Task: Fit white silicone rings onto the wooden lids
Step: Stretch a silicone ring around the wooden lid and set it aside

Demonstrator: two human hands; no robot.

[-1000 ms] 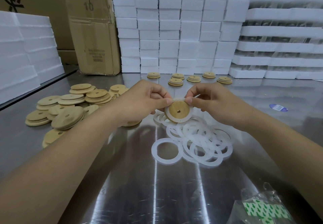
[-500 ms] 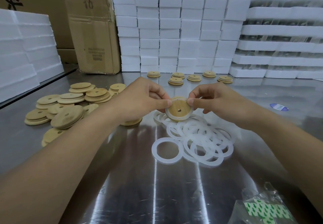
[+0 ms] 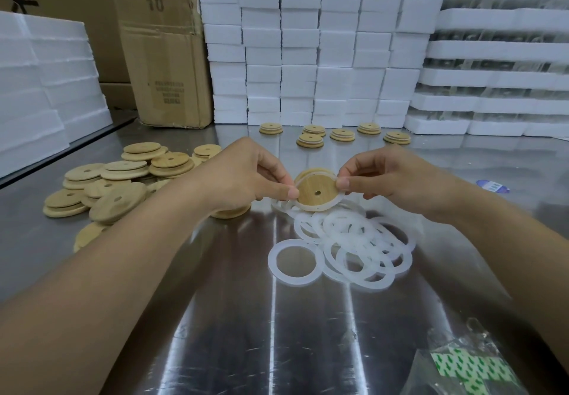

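Curling my left hand point(image 3: 246, 176) and my right hand point(image 3: 388, 179) tight, I am pinching the wooden lid point(image 3: 308, 191) at its nine and three o'clock edges; the white silicone ring point(image 3: 320, 209) is sitting around its rim, touching both thumbs.

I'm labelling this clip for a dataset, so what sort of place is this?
Most likely a small factory or packing workshop: stacked white foam blocks and a cardboard box line a steel table, with piles of loose wooden lids and silicone rings awaiting batch assembly.
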